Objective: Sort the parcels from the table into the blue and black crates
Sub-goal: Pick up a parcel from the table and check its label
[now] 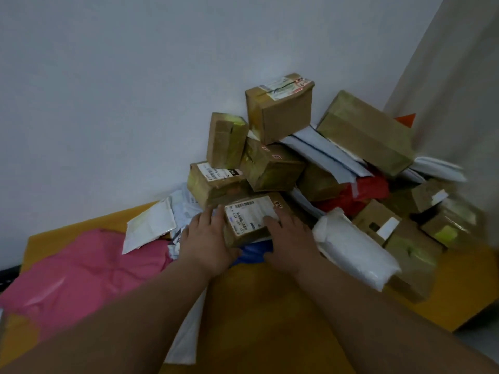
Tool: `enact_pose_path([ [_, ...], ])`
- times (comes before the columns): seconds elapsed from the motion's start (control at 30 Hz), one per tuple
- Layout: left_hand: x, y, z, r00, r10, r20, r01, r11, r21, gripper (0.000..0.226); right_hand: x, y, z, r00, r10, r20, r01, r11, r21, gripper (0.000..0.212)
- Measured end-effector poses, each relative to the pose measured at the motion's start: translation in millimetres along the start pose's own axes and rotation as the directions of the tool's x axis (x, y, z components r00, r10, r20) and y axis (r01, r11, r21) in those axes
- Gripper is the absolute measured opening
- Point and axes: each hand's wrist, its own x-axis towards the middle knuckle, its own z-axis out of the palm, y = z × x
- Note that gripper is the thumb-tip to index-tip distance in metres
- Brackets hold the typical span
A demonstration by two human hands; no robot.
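A small brown cardboard parcel (249, 218) with a white shipping label lies at the front of a pile of parcels on the yellow table (259, 314). My left hand (206, 240) holds its left side, thumb under the near edge. My right hand (290, 238) lies on its right side, fingers over the label. Under the parcel shows a blue bag (255, 252). No crate is in view.
Behind stand several taped brown boxes (279, 110) stacked against the white wall. A pink bag (81, 271) and a white padded envelope (151, 225) lie to the left. A white wrapped bundle (353, 247), a red bag (359, 194) and more boxes lie to the right.
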Motion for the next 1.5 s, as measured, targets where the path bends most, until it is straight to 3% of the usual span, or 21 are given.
enact_pose_path([
  [0.17,27.2,17.6,12.9,0.996,-0.082,0.043,0.087,0.986,-0.143,0.118,20.3,14.6,4.4,0.995,-0.103,-0.001,0.103,0.994,0.026,0.075],
  [0.33,22.1,12.9,4.3,0.993,-0.119,-0.010,0.110,0.948,-0.297,0.103,26.6,16.0,0.8,0.987,-0.143,-0.069,0.149,0.985,0.087,0.072],
  [0.43,5.0,-1.0,-6.2,0.994,-0.104,0.007,0.101,0.942,-0.319,0.103,27.7,14.0,-5.6,0.983,-0.161,-0.085,0.169,0.981,0.093,0.080],
  [0.6,-25.8,-28.7,-30.2,0.998,-0.061,0.032,0.069,0.914,-0.400,0.100,25.1,-1.5,-17.3,0.985,-0.171,0.031,0.170,0.985,0.037,0.101],
  [0.67,-37.9,-41.5,-36.9,0.999,-0.043,0.003,0.039,0.880,-0.473,0.098,19.6,-11.1,-19.7,0.979,-0.202,0.033,0.202,0.979,0.017,0.100],
  [0.77,-59.7,-51.4,-45.1,0.988,-0.093,-0.122,0.003,0.806,-0.593,0.075,5.6,-31.3,-19.2,0.971,-0.234,-0.047,0.238,0.966,0.102,0.092],
  [0.87,-84.5,-55.9,-44.2,0.909,-0.380,-0.170,0.124,0.637,-0.761,0.078,-15.8,-59.6,-10.4,0.962,-0.204,-0.182,0.242,0.945,0.220,0.083],
  [0.93,-103.6,-59.3,-41.3,0.866,-0.500,0.004,0.244,0.416,-0.876,0.086,-31.0,-80.8,-2.4,0.948,-0.189,-0.256,0.267,0.910,0.317,0.086],
  [1.0,-119.9,-63.5,-38.0,0.866,-0.455,0.208,0.320,0.185,-0.929,0.078,-46.8,-101.8,1.8,0.948,-0.205,-0.242,0.293,0.861,0.416,0.092],
  [1.1,-139.4,-70.6,-39.3,0.886,-0.328,0.329,0.359,0.036,-0.932,0.054,-67.2,-128.7,4.9,0.951,-0.282,-0.128,0.308,0.811,0.497,0.092],
  [1.27,-164.2,-96.5,-47.4,0.881,-0.340,0.329,0.352,0.007,-0.936,0.029,-86.8,-159.9,3.3,0.954,-0.278,-0.117,0.285,0.704,0.651,0.049],
  [1.5,-184.2,-109.8,-54.3,0.879,-0.389,0.276,0.332,0.084,-0.939,0.042,-96.6,-170.7,1.6,0.962,-0.260,-0.080,0.231,0.625,0.745,0.022],
])
